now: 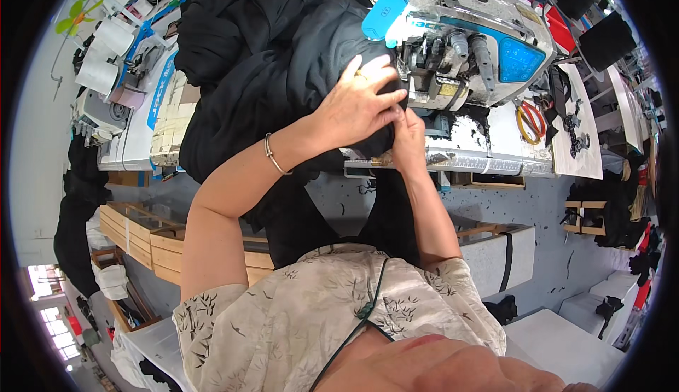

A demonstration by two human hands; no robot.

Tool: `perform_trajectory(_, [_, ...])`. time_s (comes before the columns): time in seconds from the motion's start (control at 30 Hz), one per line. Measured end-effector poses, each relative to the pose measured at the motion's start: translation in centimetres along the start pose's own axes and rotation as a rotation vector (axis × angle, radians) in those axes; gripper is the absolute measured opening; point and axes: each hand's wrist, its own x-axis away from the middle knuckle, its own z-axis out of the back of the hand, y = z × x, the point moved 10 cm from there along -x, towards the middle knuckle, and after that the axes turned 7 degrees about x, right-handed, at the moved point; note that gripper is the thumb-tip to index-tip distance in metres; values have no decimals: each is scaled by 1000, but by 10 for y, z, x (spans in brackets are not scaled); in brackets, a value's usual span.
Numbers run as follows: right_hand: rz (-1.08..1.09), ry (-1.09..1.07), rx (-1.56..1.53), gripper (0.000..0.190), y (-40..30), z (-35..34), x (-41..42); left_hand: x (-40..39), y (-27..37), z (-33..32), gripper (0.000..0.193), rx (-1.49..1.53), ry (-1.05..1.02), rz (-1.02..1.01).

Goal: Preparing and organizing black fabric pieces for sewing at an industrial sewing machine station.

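A large heap of black fabric (249, 63) covers the sewing table in front of me and hangs over its front edge. Beside the needle area of a white and blue overlock sewing machine (477, 37), my left hand (358, 100) lies on the cloth with its fingers spread. My right hand (408, 135) pinches the fabric's edge just below, close to the left fingertips. A blue lamp (386, 14) lights the cloth and the machine's presser area. The needle itself is hidden.
Yellow and orange rings (530, 121) lie on the table right of the machine, near black scraps. A ruler strip (477, 163) runs along the front edge. White thread cones (98, 76) stand at the left, and black cones (607, 42) at the right. Wooden crates (175, 249) stand below.
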Motion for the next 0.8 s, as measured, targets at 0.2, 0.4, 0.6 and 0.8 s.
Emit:
perform_trajectory(0.2, [-294, -204, -420, 38, 74, -18, 43, 14, -1, 1, 52, 28, -93, 23])
perform_trajectory(0.4, [-145, -204, 14, 26, 29, -35, 103, 25, 7, -4, 57, 36, -154, 0])
perform_trajectory(0.6, [-163, -135, 63, 27, 40, -27, 115, 17, 6, -8, 53, -6, -158, 6])
perform_trajectory(0.8, [-75, -80, 139, 23, 30, -15, 73, 5, 3, 4, 39, -85, -45, -28])
